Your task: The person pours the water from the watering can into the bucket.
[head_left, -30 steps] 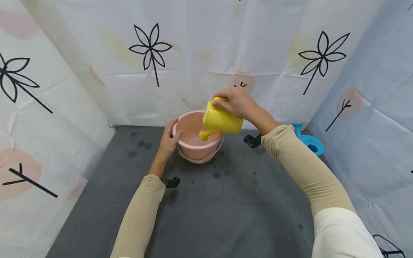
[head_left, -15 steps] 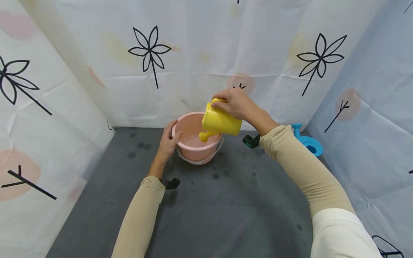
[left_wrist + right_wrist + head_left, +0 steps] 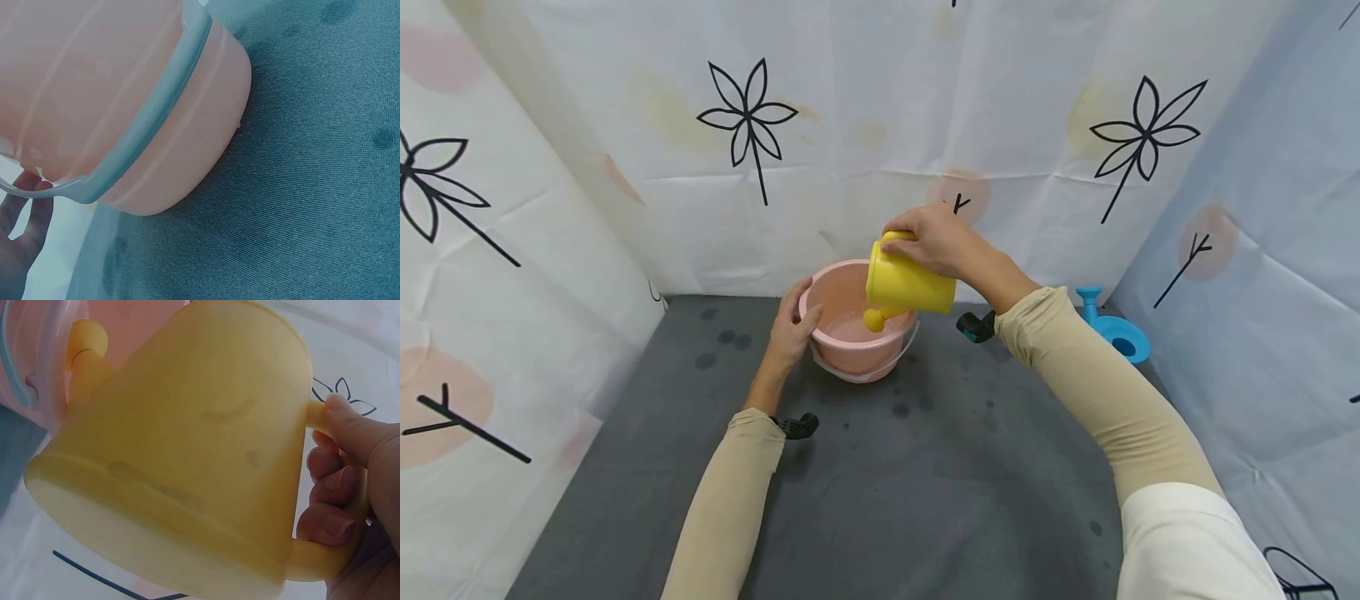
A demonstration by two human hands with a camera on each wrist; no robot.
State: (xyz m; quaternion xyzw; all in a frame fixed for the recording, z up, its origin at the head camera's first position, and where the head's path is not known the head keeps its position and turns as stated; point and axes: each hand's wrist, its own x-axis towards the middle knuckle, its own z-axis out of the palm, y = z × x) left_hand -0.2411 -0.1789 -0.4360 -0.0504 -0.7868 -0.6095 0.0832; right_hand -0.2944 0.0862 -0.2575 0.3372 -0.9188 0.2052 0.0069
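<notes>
A yellow watering can (image 3: 910, 283) is tilted over the right side of a pink bucket (image 3: 856, 358), its spout head pointing down into the opening. My right hand (image 3: 936, 240) grips the can's handle; in the right wrist view the fingers (image 3: 331, 487) curl round it with the thumb on top. My left hand (image 3: 792, 329) holds the bucket's rim at the left. The bucket stands upright, its pale handle (image 3: 153, 112) hanging down at the front. Some clear liquid appears to lie in the bottom of the bucket.
A blue watering can (image 3: 1116, 329) stands at the far right, beside the side curtain and behind my right forearm. Dark wet spots (image 3: 901, 410) mark the grey cloth (image 3: 925, 500). White printed curtains (image 3: 850, 125) enclose the back and sides.
My right hand has shifted slightly left with the yellow watering can, bringing it a little further over the bucket. The left hand and bucket stay in place.
</notes>
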